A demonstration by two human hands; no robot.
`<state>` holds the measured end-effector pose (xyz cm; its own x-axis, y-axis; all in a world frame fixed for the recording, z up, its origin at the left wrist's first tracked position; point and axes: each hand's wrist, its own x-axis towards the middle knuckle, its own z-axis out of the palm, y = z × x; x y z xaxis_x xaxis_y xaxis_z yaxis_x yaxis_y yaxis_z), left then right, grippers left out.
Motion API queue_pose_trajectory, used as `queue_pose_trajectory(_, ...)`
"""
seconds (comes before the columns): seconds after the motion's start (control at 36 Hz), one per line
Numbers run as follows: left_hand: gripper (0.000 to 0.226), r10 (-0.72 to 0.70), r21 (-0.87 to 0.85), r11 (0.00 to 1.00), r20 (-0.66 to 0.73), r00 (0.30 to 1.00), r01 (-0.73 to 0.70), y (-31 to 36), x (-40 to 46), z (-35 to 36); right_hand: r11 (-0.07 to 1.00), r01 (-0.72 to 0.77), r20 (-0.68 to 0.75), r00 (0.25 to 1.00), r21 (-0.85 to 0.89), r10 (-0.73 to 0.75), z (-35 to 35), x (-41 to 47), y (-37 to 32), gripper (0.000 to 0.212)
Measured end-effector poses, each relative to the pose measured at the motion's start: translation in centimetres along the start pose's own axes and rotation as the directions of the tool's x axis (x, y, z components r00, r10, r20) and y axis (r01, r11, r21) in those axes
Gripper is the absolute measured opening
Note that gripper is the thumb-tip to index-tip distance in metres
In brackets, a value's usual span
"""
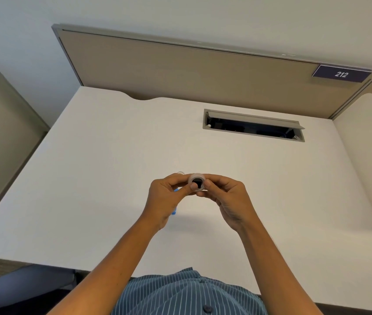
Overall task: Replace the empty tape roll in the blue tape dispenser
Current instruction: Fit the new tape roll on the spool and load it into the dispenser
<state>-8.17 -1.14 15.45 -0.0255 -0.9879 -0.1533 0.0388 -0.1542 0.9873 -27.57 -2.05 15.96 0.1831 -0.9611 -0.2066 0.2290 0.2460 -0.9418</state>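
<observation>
A small whitish tape roll (196,178) with a dark core in its hole is held up above the white desk (89,178), pinched between both hands. My left hand (167,198) grips its left side with thumb and fingers. My right hand (228,198) grips its right side. The blue tape dispenser (174,211) lies on the desk under my left hand; only small blue slivers of it show. A thin clear loop (180,172) peeks out behind my left fingers; I cannot tell what it is.
An open cable tray slot (253,126) is set into the desk at the back right. A tan partition panel (192,71) stands behind the desk with a "212" sign (341,74). The desk's front edge runs near my striped shirt.
</observation>
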Motion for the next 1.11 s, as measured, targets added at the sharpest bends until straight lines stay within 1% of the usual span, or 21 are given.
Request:
queue_pose_trajectory(0.25,0.031,0.000,-0.021,1.000,0.002,1.000,0.000,0.1,0.0,0.0,1.000,0.003,-0.001,1.000,0.018,-0.003,0.1,0.0,-0.2,0.022)
queue_pose_trajectory(0.39,0.027,0.006,-0.082,0.997,0.006,1.000,-0.006,0.5,-0.2,0.3,1.000,0.003,0.004,1.000,0.020,-0.003,0.3,0.0,-0.2,0.022)
queue_pose_trajectory(0.56,0.031,-0.001,-0.140,0.990,-0.034,0.999,-0.004,0.4,-0.3,0.4,1.000,0.021,0.018,1.000,0.009,-0.021,0.6,-0.1,-0.2,0.023)
queue_pose_trajectory(0.67,0.032,0.003,-0.156,0.988,-0.051,0.999,-0.011,0.0,-0.4,0.2,1.000,0.021,0.009,1.000,0.020,-0.021,0.8,-0.2,0.0,0.024)
queue_pose_trajectory(0.78,0.032,-0.006,-0.167,0.986,-0.062,0.998,-0.005,-0.2,-0.5,0.1,1.000,0.009,-0.033,0.999,0.016,-0.008,1.0,-0.1,0.4,0.022)
queue_pose_trajectory(0.92,0.037,-0.021,-0.201,0.979,-0.071,0.997,0.006,-0.7,-0.4,-0.4,1.000,0.002,-0.038,0.999,-0.020,-0.003,1.3,0.0,0.6,0.021)
queue_pose_trajectory(1.11,0.041,-0.059,-0.212,0.977,-0.088,0.994,0.039,-1.5,-0.5,-1.5,0.991,-0.022,-0.070,0.997,-0.133,0.012,2.1,0.1,1.1,0.016)
